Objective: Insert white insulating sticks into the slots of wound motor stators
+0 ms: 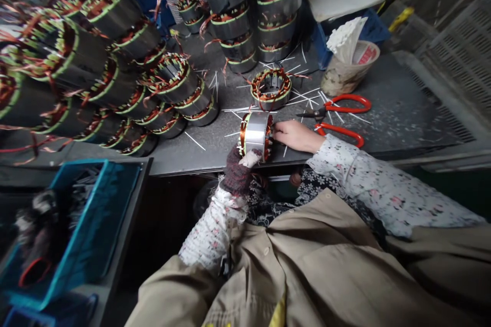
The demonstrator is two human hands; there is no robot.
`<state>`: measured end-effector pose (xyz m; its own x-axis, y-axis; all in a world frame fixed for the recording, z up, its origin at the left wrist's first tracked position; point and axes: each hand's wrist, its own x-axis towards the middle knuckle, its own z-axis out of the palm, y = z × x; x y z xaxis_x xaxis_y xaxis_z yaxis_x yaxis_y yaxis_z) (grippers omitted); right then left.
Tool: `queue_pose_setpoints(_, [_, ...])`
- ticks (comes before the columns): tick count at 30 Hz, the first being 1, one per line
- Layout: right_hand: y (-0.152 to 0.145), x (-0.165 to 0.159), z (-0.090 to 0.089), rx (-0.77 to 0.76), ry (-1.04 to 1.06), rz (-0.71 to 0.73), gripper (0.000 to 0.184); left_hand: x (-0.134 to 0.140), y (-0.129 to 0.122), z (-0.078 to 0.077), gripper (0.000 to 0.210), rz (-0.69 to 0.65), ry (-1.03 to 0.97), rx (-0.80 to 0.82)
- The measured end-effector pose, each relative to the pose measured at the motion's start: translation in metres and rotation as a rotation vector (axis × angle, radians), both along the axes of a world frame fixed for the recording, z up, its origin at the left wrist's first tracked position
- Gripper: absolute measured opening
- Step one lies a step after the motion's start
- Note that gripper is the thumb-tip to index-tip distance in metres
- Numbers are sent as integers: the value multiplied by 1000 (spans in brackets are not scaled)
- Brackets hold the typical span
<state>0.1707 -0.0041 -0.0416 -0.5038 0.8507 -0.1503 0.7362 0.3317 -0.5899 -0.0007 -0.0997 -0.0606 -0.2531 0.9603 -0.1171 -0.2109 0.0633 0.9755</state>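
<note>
A motor stator (256, 130) with copper windings and green insulation stands on its side near the table's front edge. My left hand (240, 169), in a dark knitted glove with wrapped light fingertips, is closed on its lower left rim. My bare right hand (295, 135) is at the stator's right face, its fingers drawn together by the windings; anything pinched there is hidden. Just behind, another stator (271, 89) lies flat with its opening upward. Red-handled scissors (341, 115) rest to the right of my right hand, with white sticks (307, 96) scattered around them.
Stacked stators (184, 82) fill the left side, with taller stacks (232, 15) at the back. A cup (345, 74) holding white strips stands at the back right beside a blue bin (322, 43). A teal tray (95, 225) sits at the lower left.
</note>
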Motion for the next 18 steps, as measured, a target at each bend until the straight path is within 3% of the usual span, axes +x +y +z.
queue_pose_setpoints(5, [-3, 4, -9, 74, 18, 29, 18, -6, 1, -3, 60, 36, -27, 23])
queue_pose_setpoints(8, [-5, 5, -17, 90, 149, -45, 18, -4, 6, -4, 66, 82, -119, 16])
queue_pose_setpoints(12, [-6, 5, -25, 49, 339, -133, 23, -3, 10, -5, 74, 88, -231, -13])
queue_pose_setpoints(18, [-2, 4, -25, -132, 422, -90, 26, -8, 2, -1, 71, 46, -268, -21])
